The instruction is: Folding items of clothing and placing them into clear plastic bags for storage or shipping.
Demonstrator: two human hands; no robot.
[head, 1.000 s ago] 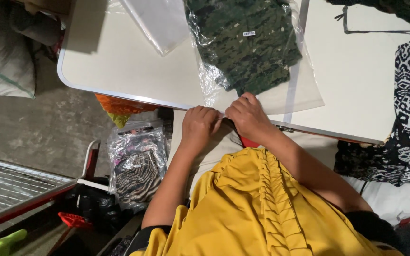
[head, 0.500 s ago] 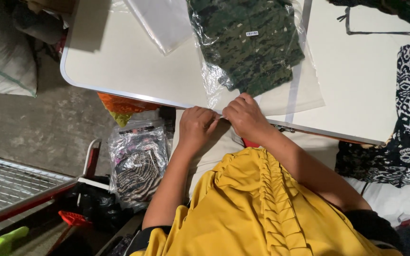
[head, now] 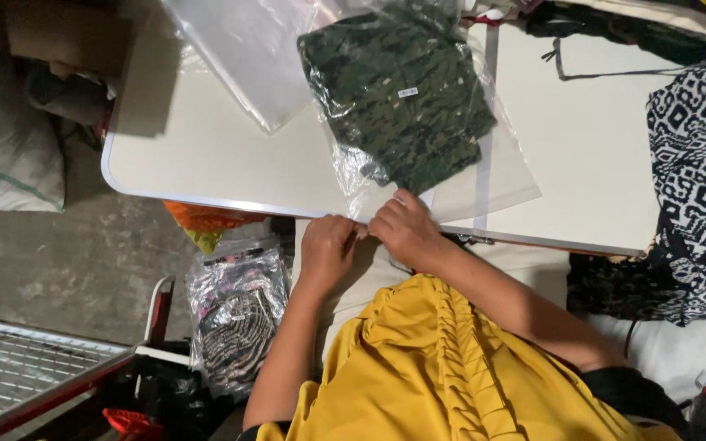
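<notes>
Both hands, left hand (head: 327, 249) and right hand (head: 404, 230), pinch the open end of a clear plastic bag (head: 369, 175) at the white table (head: 206, 155) edge; its folded green camouflage garment (head: 398, 98) lies at twelve o'clock.

Garment: dark green camouflage cloth (head: 402, 106), folded flat.
Wrapping: clear plastic bag (head: 459, 175), crinkled, enclosing the garment.
Place: on the white table, bag mouth at the near edge.

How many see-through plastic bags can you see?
3. One clear bag with folded dark green clothing on the white table, one empty clear bag beside it, one bag of patterned cloth on the floor. More may be hidden.
</notes>
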